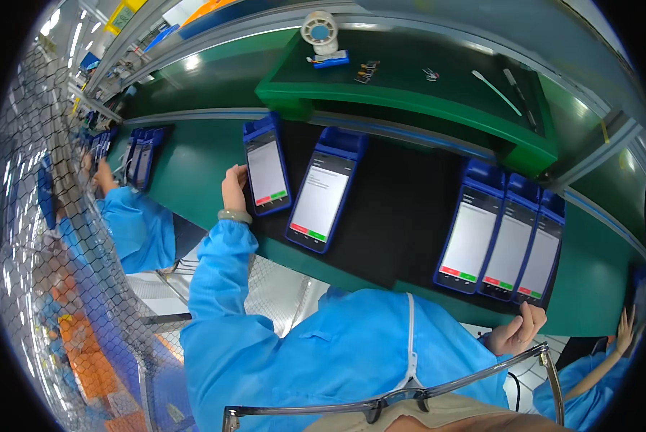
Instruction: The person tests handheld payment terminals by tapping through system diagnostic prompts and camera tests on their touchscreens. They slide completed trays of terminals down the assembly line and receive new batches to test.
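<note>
Blue sleeve (226, 268), your left hand (234, 191) at the left edge of the leftmost terminal (267, 171); fingers partly hidden, can't tell if it's gripping. Second terminal (321, 201) lies just beside, on black mat (391, 205). Three terminals (510, 243) sit side by side at right; your right hand (518, 330) curls loosely at their near edge, grip unclear.

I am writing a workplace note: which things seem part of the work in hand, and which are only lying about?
Likely in the work:
near blue terminal, beside the left hand
second blue terminal
three blue terminals, near the right hand
black matting beneath

Likely just lying about, on the green stand:
round white object
small blue object
white stick
dark, thin tool
</note>
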A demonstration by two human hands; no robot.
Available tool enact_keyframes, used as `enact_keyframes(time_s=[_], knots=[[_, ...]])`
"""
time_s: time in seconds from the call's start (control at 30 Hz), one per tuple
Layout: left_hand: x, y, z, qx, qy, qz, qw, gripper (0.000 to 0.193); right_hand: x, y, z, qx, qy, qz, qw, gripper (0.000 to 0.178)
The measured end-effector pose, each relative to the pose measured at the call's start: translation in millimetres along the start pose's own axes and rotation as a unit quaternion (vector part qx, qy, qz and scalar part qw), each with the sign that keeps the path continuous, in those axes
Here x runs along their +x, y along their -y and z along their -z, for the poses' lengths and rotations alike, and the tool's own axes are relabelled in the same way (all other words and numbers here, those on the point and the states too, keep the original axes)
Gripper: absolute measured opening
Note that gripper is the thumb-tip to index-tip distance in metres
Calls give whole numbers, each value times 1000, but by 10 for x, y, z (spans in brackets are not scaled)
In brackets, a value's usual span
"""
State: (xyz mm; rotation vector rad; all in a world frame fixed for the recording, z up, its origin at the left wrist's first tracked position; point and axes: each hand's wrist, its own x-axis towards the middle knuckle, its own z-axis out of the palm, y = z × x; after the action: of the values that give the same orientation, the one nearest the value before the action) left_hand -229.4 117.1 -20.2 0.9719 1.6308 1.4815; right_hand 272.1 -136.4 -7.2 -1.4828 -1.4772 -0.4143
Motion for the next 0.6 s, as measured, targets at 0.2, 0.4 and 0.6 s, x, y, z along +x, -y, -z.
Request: enact_keyframes(time_s=[0.2,0.4,0.6], knots=[[-704,39,-630,-33,16,6,999,37,42,-37,65,17,-38,27,999,24],[-1550,116,-1057,-16,79,-29,996,36,212,91,80,67,-18,63,996,24],[-1991,-50,-1258,-32,143,-26,989,48,510,215,-310,233,193,-249,920,49]])
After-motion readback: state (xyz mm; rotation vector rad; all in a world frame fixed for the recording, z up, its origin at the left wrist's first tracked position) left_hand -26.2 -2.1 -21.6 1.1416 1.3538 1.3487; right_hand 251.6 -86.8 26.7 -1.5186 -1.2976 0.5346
